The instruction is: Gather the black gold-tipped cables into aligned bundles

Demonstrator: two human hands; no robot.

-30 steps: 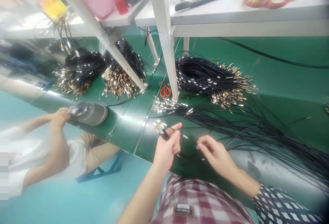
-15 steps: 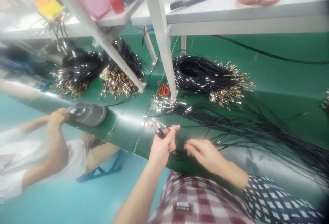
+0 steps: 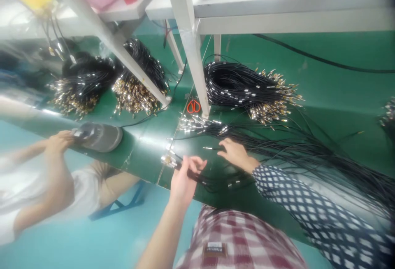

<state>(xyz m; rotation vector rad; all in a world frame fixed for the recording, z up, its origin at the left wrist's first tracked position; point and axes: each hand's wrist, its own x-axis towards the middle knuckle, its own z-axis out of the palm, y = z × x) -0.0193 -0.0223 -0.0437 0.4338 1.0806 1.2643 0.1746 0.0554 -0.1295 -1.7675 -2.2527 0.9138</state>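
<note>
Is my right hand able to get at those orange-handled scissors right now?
Likely yes: the right hand looks near the scissors, with only low silver-tipped cables to reach over.

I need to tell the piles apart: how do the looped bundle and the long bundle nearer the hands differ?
The looped bundle curls back on itself; the long bundle stretches off the right edge. The looped bundle shows gold-coloured tips at its right end, while the long bundle shows silvery tips at its left. Both are black cables on the green bench.
</note>
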